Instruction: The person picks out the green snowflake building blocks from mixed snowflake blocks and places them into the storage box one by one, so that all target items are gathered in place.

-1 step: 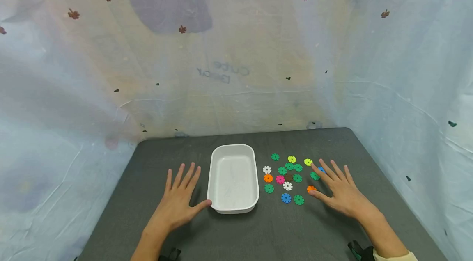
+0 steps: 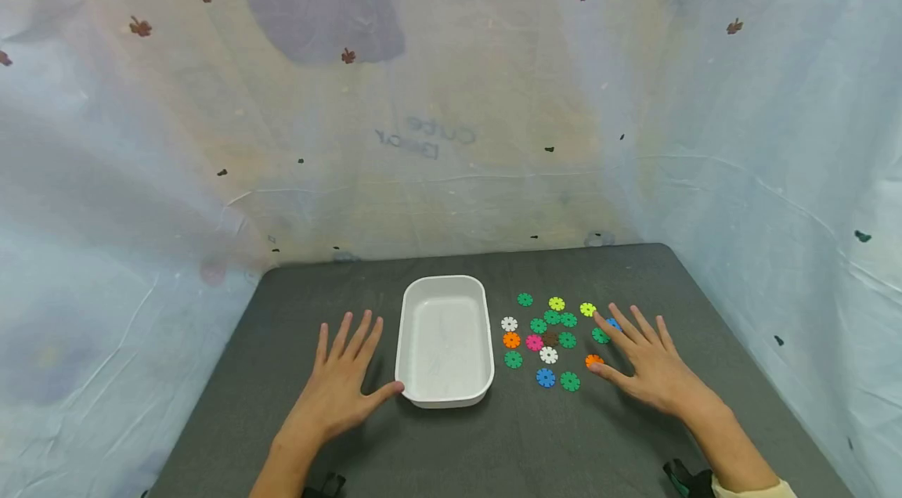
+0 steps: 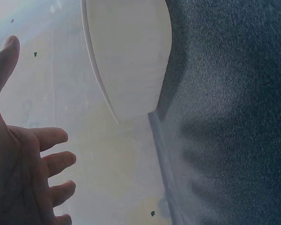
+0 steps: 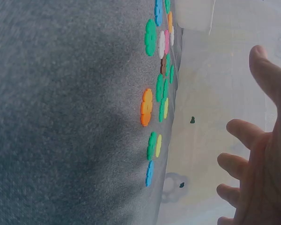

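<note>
A white rectangular tray point(image 2: 445, 396) stands on the dark grey table, with nothing in it. To its right lie several flat notched discs in green, yellow, white, orange, pink, brown and blue, among them a pink disc point(image 2: 534, 343) and a blue disc point(image 2: 546, 378). My left hand point(image 2: 341, 384) spreads its fingers left of the tray, its thumb tip by the tray's near left corner. Over the right edge of the discs hovers my right hand point(image 2: 651, 369), fingers spread, holding nothing. An orange disc point(image 4: 146, 108) lies on the table beneath it; the hand partly covers a blue disc point(image 4: 149, 173).
The grey table point(image 2: 451, 451) has rounded far corners. A pale translucent sheet point(image 2: 451, 208) with small brown and dark marks hangs behind the table and along both sides. Black straps show near both wrists.
</note>
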`<action>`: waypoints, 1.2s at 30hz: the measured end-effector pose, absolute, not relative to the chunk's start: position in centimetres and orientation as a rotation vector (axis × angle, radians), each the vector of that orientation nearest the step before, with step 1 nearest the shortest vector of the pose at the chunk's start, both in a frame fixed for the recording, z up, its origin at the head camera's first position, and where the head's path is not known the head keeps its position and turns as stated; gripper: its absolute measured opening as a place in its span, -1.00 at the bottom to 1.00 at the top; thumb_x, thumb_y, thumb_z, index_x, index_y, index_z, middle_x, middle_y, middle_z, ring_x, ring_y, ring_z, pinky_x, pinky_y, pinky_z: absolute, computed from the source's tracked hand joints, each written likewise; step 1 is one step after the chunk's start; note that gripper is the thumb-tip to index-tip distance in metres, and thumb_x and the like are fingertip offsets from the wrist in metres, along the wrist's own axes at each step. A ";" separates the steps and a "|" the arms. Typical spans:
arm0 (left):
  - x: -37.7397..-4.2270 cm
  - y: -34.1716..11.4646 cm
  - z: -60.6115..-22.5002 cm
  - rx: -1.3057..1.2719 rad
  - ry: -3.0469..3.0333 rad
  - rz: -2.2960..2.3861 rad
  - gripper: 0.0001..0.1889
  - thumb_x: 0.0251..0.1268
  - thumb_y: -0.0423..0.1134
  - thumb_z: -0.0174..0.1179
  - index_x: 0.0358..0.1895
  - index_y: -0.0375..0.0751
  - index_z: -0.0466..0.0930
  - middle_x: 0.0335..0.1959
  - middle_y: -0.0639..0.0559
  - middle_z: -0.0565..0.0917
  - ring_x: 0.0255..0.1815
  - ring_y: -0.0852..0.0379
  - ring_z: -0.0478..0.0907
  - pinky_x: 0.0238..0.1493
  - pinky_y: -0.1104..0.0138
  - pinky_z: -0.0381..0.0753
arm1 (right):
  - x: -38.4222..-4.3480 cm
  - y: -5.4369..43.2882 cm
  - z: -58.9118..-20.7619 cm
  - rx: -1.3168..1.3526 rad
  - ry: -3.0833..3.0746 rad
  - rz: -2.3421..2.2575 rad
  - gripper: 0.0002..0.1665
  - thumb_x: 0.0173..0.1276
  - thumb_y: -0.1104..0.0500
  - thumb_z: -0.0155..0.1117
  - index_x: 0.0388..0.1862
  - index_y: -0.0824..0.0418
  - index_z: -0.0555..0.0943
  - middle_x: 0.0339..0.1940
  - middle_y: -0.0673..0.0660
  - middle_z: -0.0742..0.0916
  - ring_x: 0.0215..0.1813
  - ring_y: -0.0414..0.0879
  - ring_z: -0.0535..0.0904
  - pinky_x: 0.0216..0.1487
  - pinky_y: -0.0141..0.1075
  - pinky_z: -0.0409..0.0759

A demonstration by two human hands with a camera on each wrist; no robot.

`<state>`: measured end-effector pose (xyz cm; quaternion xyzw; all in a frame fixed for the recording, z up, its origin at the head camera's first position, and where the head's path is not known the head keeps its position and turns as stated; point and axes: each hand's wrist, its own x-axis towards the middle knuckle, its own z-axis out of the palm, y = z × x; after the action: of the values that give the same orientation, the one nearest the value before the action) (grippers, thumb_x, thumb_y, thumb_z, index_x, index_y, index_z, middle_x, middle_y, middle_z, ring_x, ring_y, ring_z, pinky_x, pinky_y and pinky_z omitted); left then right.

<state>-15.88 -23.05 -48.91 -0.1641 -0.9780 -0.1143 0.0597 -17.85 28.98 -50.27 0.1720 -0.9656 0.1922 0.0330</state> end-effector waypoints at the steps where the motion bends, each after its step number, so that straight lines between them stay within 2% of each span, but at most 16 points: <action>1: -15.9 -23.1 -49.0 -0.496 -2.963 -0.337 0.13 0.38 0.46 0.24 0.80 -0.04 -0.05 0.81 -0.09 -0.10 0.80 -0.27 -0.28 0.70 -0.19 -0.62 | -17.9 29.0 -50.3 0.530 -2.972 0.590 0.02 0.53 -0.38 0.28 0.79 -0.05 0.19 0.80 0.28 0.14 0.77 0.42 -0.11 0.69 0.27 -0.58; 16: -15.9 -22.3 -50.0 -0.525 -2.979 -0.374 0.16 0.37 0.49 0.22 0.80 -0.05 -0.09 0.81 -0.07 -0.12 0.81 -0.23 -0.25 0.72 -0.17 -0.53 | -19.0 29.3 -50.6 0.523 -2.986 0.652 0.08 0.50 -0.37 0.33 0.79 0.02 0.18 0.78 0.36 0.14 0.75 0.47 -0.09 0.68 0.32 -0.56; 20: -16.1 -21.8 -50.4 -0.547 -2.970 -0.378 0.17 0.37 0.50 0.22 0.80 -0.04 -0.11 0.81 -0.06 -0.11 0.81 -0.21 -0.25 0.73 -0.18 -0.50 | -20.0 29.8 -51.0 0.526 -2.989 0.702 0.08 0.49 -0.36 0.35 0.79 0.06 0.19 0.77 0.39 0.14 0.74 0.49 -0.08 0.68 0.36 -0.50; 24: -16.4 -21.3 -50.8 -0.569 -2.971 -0.358 0.19 0.35 0.57 0.14 0.79 -0.10 -0.08 0.80 -0.06 -0.11 0.81 -0.19 -0.24 0.73 -0.18 -0.45 | -21.0 30.3 -51.7 0.555 -2.959 0.734 0.04 0.49 -0.28 0.41 0.75 0.14 0.26 0.73 0.44 0.21 0.69 0.53 0.02 0.65 0.49 -0.22; 29: -16.8 -20.6 -51.4 -0.589 -3.027 -0.347 0.21 0.36 0.56 0.15 0.79 -0.15 -0.11 0.81 -0.06 -0.13 0.81 -0.16 -0.28 0.73 -0.21 -0.41 | -22.1 30.6 -52.6 0.591 -2.893 0.711 -0.14 0.48 -0.09 0.50 0.59 0.26 0.44 0.55 0.47 0.45 0.52 0.55 0.31 0.38 0.63 0.23; 33: -16.9 -20.1 -51.6 -0.583 -3.056 -0.368 0.20 0.37 0.51 0.20 0.79 -0.15 -0.12 0.80 -0.09 -0.09 0.81 -0.14 -0.28 0.74 -0.20 -0.40 | -22.8 31.0 -53.3 0.606 -2.847 0.722 -0.29 0.45 0.03 0.55 0.46 0.28 0.57 0.35 0.42 0.59 0.33 0.46 0.47 0.20 0.55 0.42; 36: -17.1 -19.9 -51.9 -0.576 -3.059 -0.377 0.21 0.36 0.51 0.20 0.79 -0.17 -0.11 0.80 -0.11 -0.07 0.81 -0.12 -0.27 0.75 -0.17 -0.41 | -23.4 31.4 -53.7 0.600 -2.844 0.733 -0.37 0.44 0.07 0.55 0.39 0.29 0.62 0.24 0.38 0.63 0.21 0.35 0.53 0.15 0.39 0.52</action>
<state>-17.07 -19.87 -51.86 -0.1838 -0.9756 -0.1201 0.0031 -23.37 31.36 -53.74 0.1997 -0.9462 0.2440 0.0719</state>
